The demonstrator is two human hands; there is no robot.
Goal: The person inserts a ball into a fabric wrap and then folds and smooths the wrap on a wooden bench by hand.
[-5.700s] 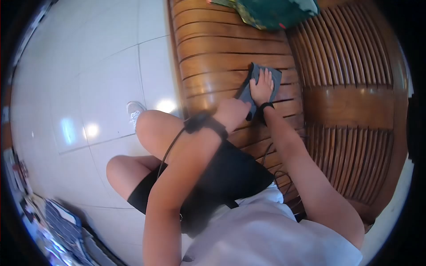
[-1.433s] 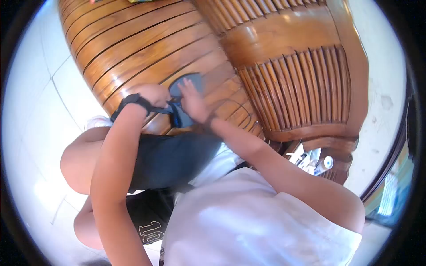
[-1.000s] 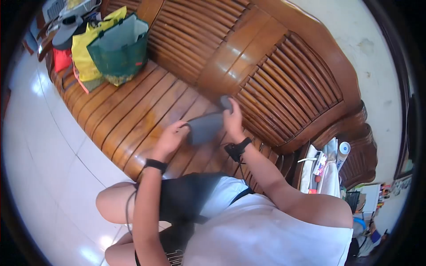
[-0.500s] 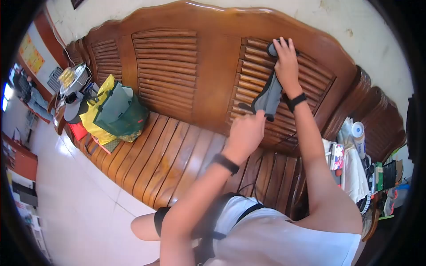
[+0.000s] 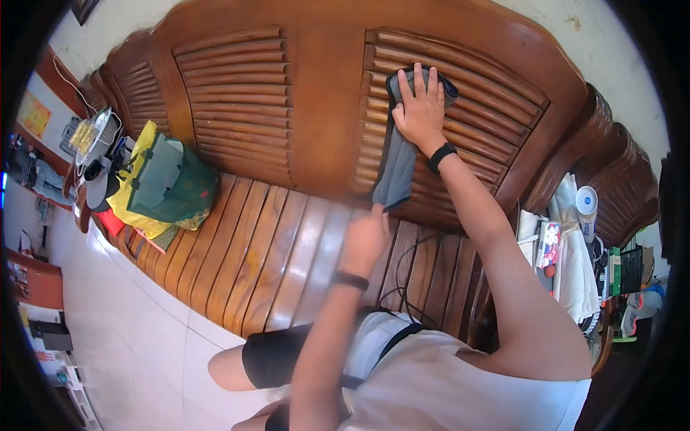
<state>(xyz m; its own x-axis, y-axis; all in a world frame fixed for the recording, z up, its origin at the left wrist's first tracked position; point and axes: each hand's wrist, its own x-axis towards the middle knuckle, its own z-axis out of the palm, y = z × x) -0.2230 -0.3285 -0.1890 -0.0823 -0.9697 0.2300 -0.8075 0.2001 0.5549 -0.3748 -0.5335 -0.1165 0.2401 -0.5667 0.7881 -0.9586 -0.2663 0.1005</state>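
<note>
A grey cloth with dark edging (image 5: 397, 169) lies lengthwise against the slatted backrest (image 5: 474, 118) of a wooden bench. My right hand (image 5: 422, 108) rests flat on the cloth's upper part, fingers spread, pressing it to the slats. At its lower end, near where backrest meets seat, my left hand (image 5: 365, 241) is closed on the cloth with the index finger and thumb side against the edge. The left hand is slightly blurred. A dark band sits on each wrist.
On the bench's left end stand a green bag (image 5: 169, 179) and a yellow bag (image 5: 133, 201). A dark cable (image 5: 402, 280) lies on the seat slats (image 5: 277, 237). At the right, white cloth (image 5: 575, 266), a white cylindrical container (image 5: 586, 208) and small boxes are piled up.
The cloth looks more spread out than before. Both hands appear further left in view, the left one lower with the cloth's lower end. The camera view has shifted somewhat.
</note>
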